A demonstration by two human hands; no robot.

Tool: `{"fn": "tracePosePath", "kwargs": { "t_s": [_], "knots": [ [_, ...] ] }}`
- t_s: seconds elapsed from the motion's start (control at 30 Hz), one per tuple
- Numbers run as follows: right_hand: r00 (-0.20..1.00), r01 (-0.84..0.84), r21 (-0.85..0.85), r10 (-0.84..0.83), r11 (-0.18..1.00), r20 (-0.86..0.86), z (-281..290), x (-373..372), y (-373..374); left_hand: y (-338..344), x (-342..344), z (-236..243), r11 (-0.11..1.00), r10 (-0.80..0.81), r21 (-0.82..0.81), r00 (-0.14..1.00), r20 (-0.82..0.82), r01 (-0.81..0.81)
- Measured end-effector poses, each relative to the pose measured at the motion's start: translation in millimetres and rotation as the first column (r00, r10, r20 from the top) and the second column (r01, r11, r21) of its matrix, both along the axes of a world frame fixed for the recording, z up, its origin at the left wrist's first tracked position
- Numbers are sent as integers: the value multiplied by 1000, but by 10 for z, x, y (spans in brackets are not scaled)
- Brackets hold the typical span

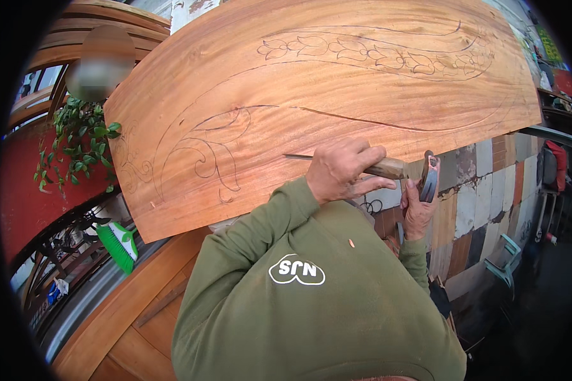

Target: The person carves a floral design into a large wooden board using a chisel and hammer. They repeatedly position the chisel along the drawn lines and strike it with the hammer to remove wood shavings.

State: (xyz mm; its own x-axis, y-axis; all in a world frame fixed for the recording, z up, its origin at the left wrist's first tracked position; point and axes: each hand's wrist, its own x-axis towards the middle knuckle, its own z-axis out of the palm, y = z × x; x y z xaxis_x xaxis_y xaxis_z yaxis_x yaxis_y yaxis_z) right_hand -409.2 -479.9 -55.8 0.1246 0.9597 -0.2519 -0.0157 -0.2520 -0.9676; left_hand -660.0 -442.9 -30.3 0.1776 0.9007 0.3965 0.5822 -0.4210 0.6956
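Observation:
A broad, curved-edged wooden board (337, 108) spreads out in front of me. Pencilled flowers and scrolls cover parts of it, and a cut groove (375, 120) follows one long drawn curve. Closed around a wood-handled chisel (388, 168), my left hand (338, 168) is over the board's near edge. Its thin blade points left, low over the wood; whether the tip touches cannot be told. Just right of the chisel's butt end, my right hand (418, 209) grips what looks like a hammer (431, 179) with a dark curved head. Its handle is mostly hidden by my fingers.
A green brush head (117, 246) and a leafy plant (76, 143) are at the left, beside a red surface (25, 184). Panelled woodwork (121, 343) lies at lower left. Patchwork tiles (476, 190) cover the floor at right, near a pale green plastic chair (505, 263).

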Motion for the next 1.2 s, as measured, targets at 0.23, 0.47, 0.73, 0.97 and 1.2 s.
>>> {"fn": "tracePosePath", "kwargs": {
  "t_s": [0.23, 0.47, 0.73, 0.97, 1.2],
  "knots": [
    [995, 91, 16, -91, 996, 47, -4, 305, 69, 734, 561, -336, 961, -105, 249, 992, -65, 118],
    [988, 139, 31, -140, 990, 56, -77, 510, 184, 967, 516, -581, 975, -115, 185, 992, -45, 121],
    [975, 220, 129, -215, 967, -54, 177, 245, 595, 992, 288, -479, 985, -84, 149, 996, -4, 84],
    [994, -51, 95, 42, 994, 99, -11, -421, 536, 989, 97, -453, 981, -86, 175, 996, 21, 81],
    [973, -64, 195, 18, 979, 230, -101, -35, 709, 1025, 214, -272, 986, -159, -62, 987, -38, 156]
  ]
}}
